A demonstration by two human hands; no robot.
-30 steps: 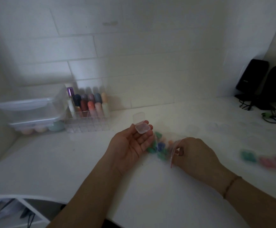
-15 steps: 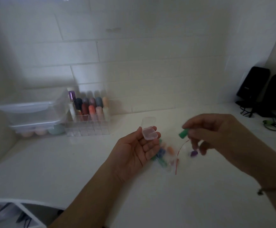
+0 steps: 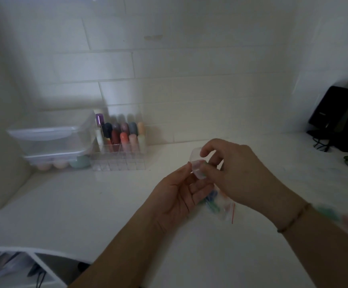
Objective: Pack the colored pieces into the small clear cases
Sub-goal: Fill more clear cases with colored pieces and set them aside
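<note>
Clear small case (image 3: 197, 167) w/ lid up, left hand (image 3: 179, 194) grip round it, right hand (image 3: 237, 173) fingers curled at case, green bit there

Left hand (image 3: 177, 194) holds clear case (image 3: 197, 167); right hand (image 3: 237, 173) fingers touching it.

Dim white brick wall (image 3: 169, 65) behind a white countertop (image 3: 81, 204), black speakers (image 3: 333, 113) at far right.
</note>
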